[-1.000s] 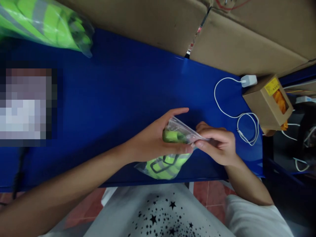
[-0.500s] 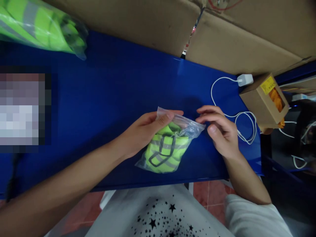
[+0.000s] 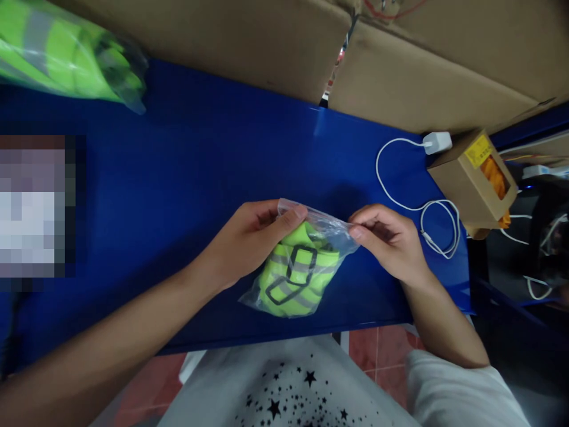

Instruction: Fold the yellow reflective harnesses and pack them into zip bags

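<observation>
A clear zip-lock plastic bag point(image 3: 340, 240) is held up over the blue table, tilted, with its zip edge at the top. Inside it lies a folded neon-yellow safety vest point(image 3: 296, 279) with grey bands and dark-edged strips. My left hand point(image 3: 260, 237) pinches the bag's top left corner, thumb in front and fingers behind. At the top right corner, my right hand point(image 3: 386, 237) closes thumb and fingertips on the zip edge. The fingers behind the plastic are partly hidden.
Another bagged neon-yellow vest point(image 3: 66, 56) lies at the back left of the blue table point(image 3: 200, 148). A blurred-out object point(image 3: 31, 207) is at the left. Cardboard boxes point(image 3: 422, 65) line the back. A white charger point(image 3: 438, 143) with cable and a small carton point(image 3: 475, 178) stand right.
My right hand has moved left and shut on the bag's top right corner; before, its fingers were apart beside it. My left hand keeps its pinch. The view has shifted slightly.
</observation>
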`<state>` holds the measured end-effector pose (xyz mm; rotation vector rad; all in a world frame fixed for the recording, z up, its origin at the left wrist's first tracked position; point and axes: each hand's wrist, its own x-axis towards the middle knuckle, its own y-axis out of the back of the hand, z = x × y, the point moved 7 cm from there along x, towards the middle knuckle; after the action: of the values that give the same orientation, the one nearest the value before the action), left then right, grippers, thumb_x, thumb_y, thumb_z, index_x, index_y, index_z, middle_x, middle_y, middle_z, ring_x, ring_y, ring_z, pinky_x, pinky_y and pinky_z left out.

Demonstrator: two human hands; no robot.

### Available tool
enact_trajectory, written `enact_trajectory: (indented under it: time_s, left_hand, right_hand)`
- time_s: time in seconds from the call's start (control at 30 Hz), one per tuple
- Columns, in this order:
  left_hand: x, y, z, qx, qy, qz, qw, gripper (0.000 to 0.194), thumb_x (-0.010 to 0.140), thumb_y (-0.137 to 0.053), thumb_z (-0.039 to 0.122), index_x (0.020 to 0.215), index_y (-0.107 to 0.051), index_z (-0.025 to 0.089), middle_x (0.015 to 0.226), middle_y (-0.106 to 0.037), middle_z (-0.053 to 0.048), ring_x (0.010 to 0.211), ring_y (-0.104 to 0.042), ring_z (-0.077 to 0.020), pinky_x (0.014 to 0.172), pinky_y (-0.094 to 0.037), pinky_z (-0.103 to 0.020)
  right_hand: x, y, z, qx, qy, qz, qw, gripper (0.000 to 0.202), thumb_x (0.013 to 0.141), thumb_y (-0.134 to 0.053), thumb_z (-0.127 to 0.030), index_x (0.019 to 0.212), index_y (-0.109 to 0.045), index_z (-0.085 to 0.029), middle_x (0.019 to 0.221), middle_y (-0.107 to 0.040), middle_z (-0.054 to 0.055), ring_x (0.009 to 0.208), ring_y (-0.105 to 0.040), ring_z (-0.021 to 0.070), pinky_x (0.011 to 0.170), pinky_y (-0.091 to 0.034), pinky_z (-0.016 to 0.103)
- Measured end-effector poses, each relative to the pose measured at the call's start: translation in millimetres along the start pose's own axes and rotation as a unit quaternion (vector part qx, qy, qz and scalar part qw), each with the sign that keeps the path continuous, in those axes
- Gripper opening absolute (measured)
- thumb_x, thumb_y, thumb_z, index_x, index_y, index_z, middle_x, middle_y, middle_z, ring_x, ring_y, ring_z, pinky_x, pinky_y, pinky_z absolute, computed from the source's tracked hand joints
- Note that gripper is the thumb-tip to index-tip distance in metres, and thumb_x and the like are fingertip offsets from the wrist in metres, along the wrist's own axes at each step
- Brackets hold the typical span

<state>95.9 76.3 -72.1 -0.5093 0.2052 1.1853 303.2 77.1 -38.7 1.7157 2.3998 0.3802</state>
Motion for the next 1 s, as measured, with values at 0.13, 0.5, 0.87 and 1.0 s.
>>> enact_trajectory:
  time_s: [0.13,0.5,0.87,1.0]
  left_hand:
    - [-3,-6.2,-6,-0.07,0.046,-0.039,0.996,0.033,0.092,-0.074,0.053,0.096,-0.077,0.021,0.083,-0.076,-0.002,0.07,-0.069,-0.0137,0.065,-0.057,-0.022]
    - [-7,-26.2,-10,0.008,0.05,-0.154,0.987,0.034,0.089,-0.077,0.036,0.118,-0.07,0.02,0.095,-0.073,-0.003,0.082,-0.067,-0.0152,0.069,-0.051,-0.023]
    - [-11,-33.3,-7,0.058,0.051,-0.189,0.979,0.03,0.094,-0.066,0.042,0.114,-0.071,0.02,0.081,-0.065,0.001,0.065,-0.055,-0.0114,0.057,-0.041,-0.021]
    - [-15,-38.7,-12,0.136,0.042,-0.193,0.971,0.024,0.094,-0.066,0.041,0.098,-0.071,0.018,0.062,-0.045,0.006,0.052,-0.036,-0.0085,0.046,-0.024,-0.02]
  right_hand:
    - [1,-3,-5,0.021,0.011,-0.101,0.995,0.01,0.1,-0.068,-0.031,0.105,-0.073,-0.023,0.093,-0.072,0.0,0.08,-0.065,0.0074,0.07,-0.05,0.017]
    - [-4,-16,-10,0.022,0.068,-0.184,0.98,0.035,0.109,-0.05,-0.039,0.117,-0.078,-0.02,0.095,-0.072,0.005,0.083,-0.068,0.0092,0.072,-0.051,0.022]
    - [0,-10,-14,-0.055,0.069,-0.137,0.987,0.023,0.095,-0.072,-0.015,0.117,-0.072,-0.023,0.083,-0.07,-0.003,0.07,-0.063,0.0068,0.066,-0.05,0.019]
    - [0,-19,-1,-0.037,0.02,-0.127,0.991,0.05,0.091,-0.078,-0.021,0.137,-0.059,-0.025,0.092,-0.069,-0.002,0.079,-0.065,0.0102,0.071,-0.053,0.023]
